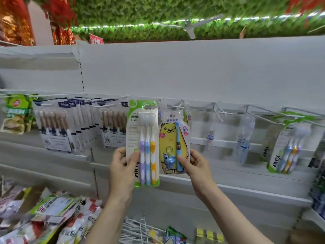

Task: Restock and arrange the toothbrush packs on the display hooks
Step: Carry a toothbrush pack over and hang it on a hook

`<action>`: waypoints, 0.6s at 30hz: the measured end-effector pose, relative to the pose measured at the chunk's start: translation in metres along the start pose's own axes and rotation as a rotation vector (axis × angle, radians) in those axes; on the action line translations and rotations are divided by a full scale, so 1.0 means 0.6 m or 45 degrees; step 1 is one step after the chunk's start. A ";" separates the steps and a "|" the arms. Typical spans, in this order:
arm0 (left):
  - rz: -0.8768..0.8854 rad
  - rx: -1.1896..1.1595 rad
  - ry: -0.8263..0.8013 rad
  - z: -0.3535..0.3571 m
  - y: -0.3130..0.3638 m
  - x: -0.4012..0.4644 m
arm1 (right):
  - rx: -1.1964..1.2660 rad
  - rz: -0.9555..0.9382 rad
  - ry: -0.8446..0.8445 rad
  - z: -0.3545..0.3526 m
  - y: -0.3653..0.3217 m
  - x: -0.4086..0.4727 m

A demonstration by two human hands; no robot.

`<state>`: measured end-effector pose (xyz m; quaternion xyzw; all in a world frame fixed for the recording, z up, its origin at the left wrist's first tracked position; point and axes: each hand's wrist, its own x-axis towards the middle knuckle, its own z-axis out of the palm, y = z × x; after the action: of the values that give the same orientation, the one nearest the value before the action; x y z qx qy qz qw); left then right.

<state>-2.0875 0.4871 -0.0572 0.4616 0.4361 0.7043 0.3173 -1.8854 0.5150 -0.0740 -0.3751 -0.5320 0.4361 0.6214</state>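
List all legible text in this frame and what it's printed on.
"BABY": yellow bear pack, held by the right hand.
"All-fix": hanging green pack at right.
"6P": label on brown-brush pack.
Green three-brush pack in the left hand: print too blurred.
Red sign on top: unreadable.

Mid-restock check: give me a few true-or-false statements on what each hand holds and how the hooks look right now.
1. The left hand grips a green-edged three-toothbrush pack. True.
2. That pack's brushes are all blue. False: purple, blue and orange.
3. The right hand holds the yellow bear-print child's toothbrush pack. True.
4. The white wire hook right of the bear pack is packed full. False: its front end is bare.
5. A second green three-brush pack hangs at far right. True.
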 end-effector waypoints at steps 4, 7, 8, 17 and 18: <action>0.002 -0.013 -0.092 -0.010 -0.013 0.017 | 0.058 -0.024 0.088 0.010 0.018 -0.007; 0.000 -0.057 -0.146 -0.013 -0.020 0.036 | 0.104 -0.039 0.123 0.016 0.021 -0.007; 0.001 -0.072 -0.163 -0.013 -0.021 0.040 | 0.111 -0.051 0.133 0.018 0.021 -0.006; -0.010 -0.193 -0.245 -0.028 -0.040 0.063 | 0.165 -0.114 0.221 0.043 0.023 -0.005; -0.009 -0.217 -0.243 -0.032 -0.041 0.066 | 0.167 -0.120 0.227 0.047 0.023 -0.005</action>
<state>-2.1191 0.5245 -0.0686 0.4964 0.3440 0.6906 0.3978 -1.9154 0.5168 -0.0836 -0.3456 -0.4617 0.4053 0.7093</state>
